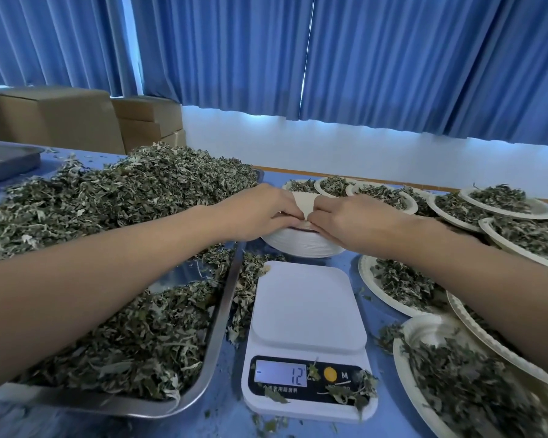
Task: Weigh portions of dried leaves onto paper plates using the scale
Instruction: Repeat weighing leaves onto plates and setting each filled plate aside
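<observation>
A stack of empty white paper plates point(304, 245) stands just behind the white digital scale point(307, 314). My left hand point(260, 210) and my right hand point(345, 219) meet over the stack, and both pinch the near rim of the top plate point(303, 202), which is tilted up. The scale's platform is bare and its display point(280, 373) reads minus 12. A large steel tray point(222, 314) heaped with dried green leaves point(114, 203) fills the left side.
Several paper plates with leaf portions point(402, 282) crowd the right side and the back point(383, 194). Loose leaves lie on the blue table and on the scale's front. Another steel tray point(7, 159) and cardboard boxes point(76, 121) sit at the far left.
</observation>
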The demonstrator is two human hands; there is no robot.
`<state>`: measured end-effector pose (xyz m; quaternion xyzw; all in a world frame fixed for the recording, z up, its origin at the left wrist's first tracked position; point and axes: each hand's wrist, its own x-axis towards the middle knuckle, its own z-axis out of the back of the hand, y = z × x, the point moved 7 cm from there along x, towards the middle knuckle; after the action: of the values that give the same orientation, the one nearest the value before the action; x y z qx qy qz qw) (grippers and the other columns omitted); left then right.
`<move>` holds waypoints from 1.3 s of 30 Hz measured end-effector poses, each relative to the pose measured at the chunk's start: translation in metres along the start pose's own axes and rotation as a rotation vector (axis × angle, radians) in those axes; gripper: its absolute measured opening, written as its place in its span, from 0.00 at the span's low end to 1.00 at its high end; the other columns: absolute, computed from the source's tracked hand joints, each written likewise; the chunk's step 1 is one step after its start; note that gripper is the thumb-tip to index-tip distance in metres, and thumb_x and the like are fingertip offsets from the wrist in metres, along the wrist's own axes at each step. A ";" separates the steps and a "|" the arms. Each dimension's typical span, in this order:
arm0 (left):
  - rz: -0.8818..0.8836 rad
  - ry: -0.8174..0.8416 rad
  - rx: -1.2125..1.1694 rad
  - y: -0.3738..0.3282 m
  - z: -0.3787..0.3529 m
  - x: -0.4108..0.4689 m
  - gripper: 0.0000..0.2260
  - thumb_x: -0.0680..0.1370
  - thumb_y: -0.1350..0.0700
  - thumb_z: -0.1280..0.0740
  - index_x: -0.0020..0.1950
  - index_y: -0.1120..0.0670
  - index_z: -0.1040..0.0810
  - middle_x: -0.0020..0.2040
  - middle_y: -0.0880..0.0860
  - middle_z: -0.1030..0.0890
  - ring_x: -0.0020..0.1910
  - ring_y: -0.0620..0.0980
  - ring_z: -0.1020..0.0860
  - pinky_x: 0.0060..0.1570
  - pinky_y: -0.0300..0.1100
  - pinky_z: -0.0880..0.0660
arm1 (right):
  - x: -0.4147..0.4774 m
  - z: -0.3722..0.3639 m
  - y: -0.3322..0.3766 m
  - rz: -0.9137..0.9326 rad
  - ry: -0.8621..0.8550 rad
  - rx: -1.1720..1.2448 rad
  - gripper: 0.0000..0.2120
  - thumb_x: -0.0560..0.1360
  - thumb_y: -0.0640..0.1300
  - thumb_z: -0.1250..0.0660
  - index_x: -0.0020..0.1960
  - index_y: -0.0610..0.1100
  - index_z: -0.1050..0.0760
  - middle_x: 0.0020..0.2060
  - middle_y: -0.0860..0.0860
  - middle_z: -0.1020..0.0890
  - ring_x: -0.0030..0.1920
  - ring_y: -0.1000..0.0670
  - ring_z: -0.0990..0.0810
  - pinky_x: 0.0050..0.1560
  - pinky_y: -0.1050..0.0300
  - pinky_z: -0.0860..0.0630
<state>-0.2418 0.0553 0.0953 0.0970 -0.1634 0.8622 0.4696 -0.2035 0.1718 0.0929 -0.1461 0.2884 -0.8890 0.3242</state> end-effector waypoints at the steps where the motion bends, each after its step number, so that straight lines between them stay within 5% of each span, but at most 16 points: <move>1: -0.003 -0.003 0.015 -0.001 0.001 0.000 0.10 0.83 0.53 0.35 0.57 0.51 0.15 0.52 0.48 0.17 0.50 0.50 0.21 0.53 0.53 0.25 | -0.001 0.001 -0.001 -0.004 -0.017 -0.006 0.09 0.85 0.40 0.44 0.60 0.44 0.27 0.51 0.48 0.28 0.39 0.46 0.27 0.40 0.47 0.22; 7: -0.100 -0.047 0.320 -0.016 0.010 0.002 0.12 0.84 0.53 0.40 0.58 0.54 0.19 0.49 0.51 0.19 0.51 0.53 0.24 0.51 0.53 0.26 | -0.006 0.021 -0.005 -0.032 -0.222 0.092 0.03 0.76 0.33 0.31 0.43 0.35 0.23 0.38 0.40 0.25 0.28 0.41 0.26 0.22 0.48 0.27; 11: -0.117 -0.181 0.481 -0.027 0.023 0.000 0.11 0.82 0.55 0.40 0.59 0.54 0.21 0.52 0.51 0.19 0.54 0.54 0.23 0.51 0.50 0.29 | -0.005 0.027 -0.012 -0.179 -0.278 0.119 0.07 0.80 0.37 0.38 0.55 0.36 0.24 0.48 0.41 0.24 0.38 0.37 0.23 0.30 0.48 0.32; 15: -0.145 -0.293 0.495 -0.044 0.039 -0.020 0.13 0.85 0.55 0.41 0.63 0.55 0.20 0.53 0.53 0.19 0.55 0.57 0.23 0.51 0.49 0.31 | -0.026 0.052 -0.001 -0.255 -0.363 0.103 0.04 0.81 0.38 0.37 0.53 0.38 0.24 0.46 0.43 0.25 0.36 0.40 0.26 0.28 0.50 0.34; 17: -0.217 -0.285 0.490 -0.062 0.046 -0.039 0.13 0.84 0.56 0.40 0.63 0.56 0.19 0.53 0.53 0.18 0.55 0.57 0.22 0.51 0.51 0.29 | -0.044 0.066 0.015 -0.260 -0.392 0.125 0.02 0.77 0.34 0.32 0.49 0.38 0.23 0.44 0.43 0.25 0.34 0.40 0.27 0.25 0.51 0.33; 22: -0.458 -0.272 0.431 -0.117 0.043 -0.099 0.09 0.77 0.62 0.29 0.57 0.60 0.16 0.50 0.56 0.16 0.48 0.57 0.18 0.46 0.51 0.23 | -0.107 0.087 0.075 -0.163 -0.499 0.186 0.18 0.67 0.28 0.25 0.57 0.34 0.19 0.45 0.40 0.20 0.33 0.40 0.24 0.21 0.51 0.28; 27: -0.480 -0.117 0.326 -0.134 0.016 -0.139 0.11 0.78 0.60 0.28 0.60 0.57 0.16 0.52 0.52 0.15 0.49 0.54 0.18 0.48 0.48 0.21 | -0.144 0.077 0.126 -0.073 -0.504 0.229 0.21 0.68 0.30 0.27 0.62 0.36 0.19 0.48 0.42 0.19 0.38 0.43 0.21 0.26 0.52 0.25; 30: -0.378 -0.016 0.182 -0.128 0.011 -0.138 0.11 0.82 0.52 0.33 0.60 0.54 0.15 0.55 0.49 0.16 0.53 0.50 0.19 0.54 0.47 0.22 | -0.140 0.068 0.128 -0.162 -0.424 0.331 0.20 0.69 0.37 0.21 0.61 0.41 0.17 0.49 0.45 0.18 0.37 0.45 0.19 0.23 0.52 0.25; 33: -0.070 -0.136 0.036 -0.099 0.027 -0.128 0.17 0.84 0.45 0.40 0.58 0.51 0.15 0.53 0.46 0.16 0.52 0.45 0.20 0.55 0.47 0.22 | -0.140 0.081 0.128 -0.233 -0.492 0.403 0.13 0.82 0.49 0.35 0.58 0.43 0.17 0.48 0.47 0.20 0.32 0.49 0.21 0.22 0.51 0.26; 36: 0.244 -0.203 0.010 -0.054 0.043 -0.122 0.12 0.83 0.49 0.38 0.58 0.49 0.17 0.49 0.43 0.18 0.48 0.43 0.19 0.49 0.42 0.22 | -0.143 0.101 0.146 -0.127 -0.649 0.422 0.16 0.83 0.46 0.38 0.41 0.42 0.19 0.36 0.49 0.23 0.28 0.48 0.28 0.22 0.52 0.30; 39: 0.474 0.295 0.100 -0.015 0.018 -0.123 0.16 0.81 0.52 0.34 0.69 0.49 0.24 0.60 0.46 0.20 0.52 0.40 0.20 0.53 0.35 0.25 | -0.137 0.106 0.175 0.014 -0.673 0.432 0.19 0.81 0.46 0.36 0.32 0.45 0.27 0.28 0.50 0.30 0.25 0.48 0.34 0.21 0.55 0.36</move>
<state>-0.1626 -0.0396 0.0759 -0.0474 -0.0687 0.9597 0.2684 0.0322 0.1083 0.0603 -0.3556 -0.0265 -0.8294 0.4301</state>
